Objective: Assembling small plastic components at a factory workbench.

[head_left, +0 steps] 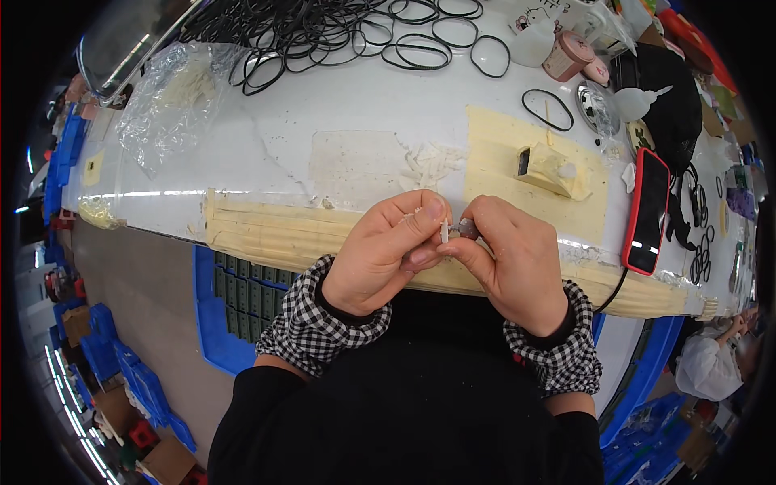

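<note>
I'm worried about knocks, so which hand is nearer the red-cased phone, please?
Right: the right hand is left of the red-cased phone; the left hand is farther left.

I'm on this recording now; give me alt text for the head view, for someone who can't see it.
A person's left hand and right hand meet around a small white piece at the near edge of a white table. Beyond lies a heap of black loops; a yellow sheet and red-edged phone are toward the right.
</note>
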Tool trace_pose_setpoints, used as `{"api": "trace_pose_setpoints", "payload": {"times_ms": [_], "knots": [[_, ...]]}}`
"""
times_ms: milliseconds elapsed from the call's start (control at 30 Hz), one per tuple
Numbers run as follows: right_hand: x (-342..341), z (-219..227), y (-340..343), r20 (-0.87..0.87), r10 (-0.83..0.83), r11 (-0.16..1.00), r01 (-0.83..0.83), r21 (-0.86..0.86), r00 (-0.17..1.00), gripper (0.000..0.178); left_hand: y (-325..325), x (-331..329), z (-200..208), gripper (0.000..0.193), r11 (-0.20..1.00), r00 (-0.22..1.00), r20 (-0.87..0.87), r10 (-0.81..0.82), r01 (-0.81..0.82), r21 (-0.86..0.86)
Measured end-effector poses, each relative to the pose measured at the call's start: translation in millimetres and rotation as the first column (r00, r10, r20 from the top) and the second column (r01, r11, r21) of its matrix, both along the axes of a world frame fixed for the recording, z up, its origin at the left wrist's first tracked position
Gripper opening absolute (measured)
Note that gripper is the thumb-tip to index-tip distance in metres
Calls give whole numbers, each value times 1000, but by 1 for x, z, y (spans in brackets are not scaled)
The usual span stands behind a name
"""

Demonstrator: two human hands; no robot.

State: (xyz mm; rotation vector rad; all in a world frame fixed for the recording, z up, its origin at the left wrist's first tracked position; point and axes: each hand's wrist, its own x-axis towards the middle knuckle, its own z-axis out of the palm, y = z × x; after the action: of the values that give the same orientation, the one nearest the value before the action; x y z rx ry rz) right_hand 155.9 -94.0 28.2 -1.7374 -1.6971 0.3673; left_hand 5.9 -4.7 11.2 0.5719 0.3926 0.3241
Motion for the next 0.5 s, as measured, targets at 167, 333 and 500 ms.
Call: {"api": "trace_pose_setpoints", "payload": {"times_ms": [167,333,500], "knots": [[0,-1,-1,25,-4,1000,4,-17,1000,30,0,-2,1,20,997,998,-65,19,-14,72],[2,-2,-4,79,18,999,-15,-40,997,31,-2,-1,3,25,988,992,-117,41,-22,153],[0,-1,-4,77,6,1000,-4,-27,997,31,1,-4,-3,17,992,998,-65,24,-15,129]]}}
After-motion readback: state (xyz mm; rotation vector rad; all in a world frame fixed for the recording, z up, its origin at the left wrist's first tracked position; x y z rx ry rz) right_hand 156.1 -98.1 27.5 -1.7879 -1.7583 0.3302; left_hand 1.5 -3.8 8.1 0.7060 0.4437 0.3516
